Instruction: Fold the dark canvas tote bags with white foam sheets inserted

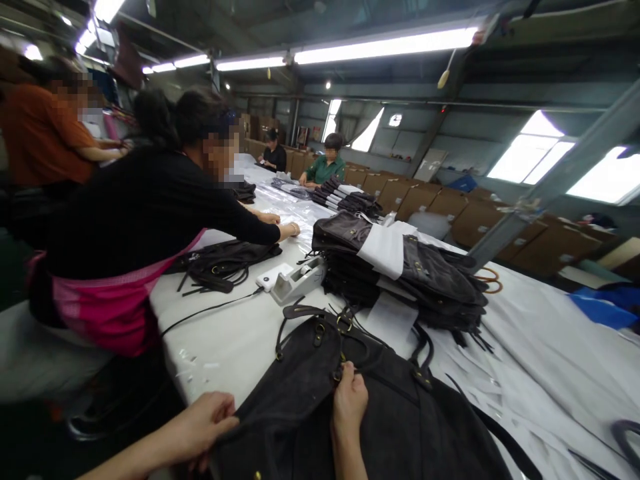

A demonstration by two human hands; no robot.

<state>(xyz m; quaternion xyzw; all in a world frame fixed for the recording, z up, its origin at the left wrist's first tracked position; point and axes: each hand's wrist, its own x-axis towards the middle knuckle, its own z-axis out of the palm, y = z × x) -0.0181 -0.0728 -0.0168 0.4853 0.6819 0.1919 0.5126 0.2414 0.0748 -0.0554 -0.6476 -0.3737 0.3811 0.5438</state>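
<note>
A dark grey bag [390,407] with straps and brass rings lies across the near edge of the white table [225,353]. At the bag's left edge, my left hand [207,423] pinches the dark fabric between thumb and fingers. My right hand [349,400] is closed over the middle of the bag, gripping it just below a brass fitting. Behind the bag stands a tall stack of similar dark bags [425,273] with white paper between them.
A tape dispenser [299,280] and a white phone-like device [273,277] with a black cable sit beyond the bag. To the left, a person in black [130,200] leans over the table by another dark bag [225,260]. Cardboard boxes [440,200] line the back.
</note>
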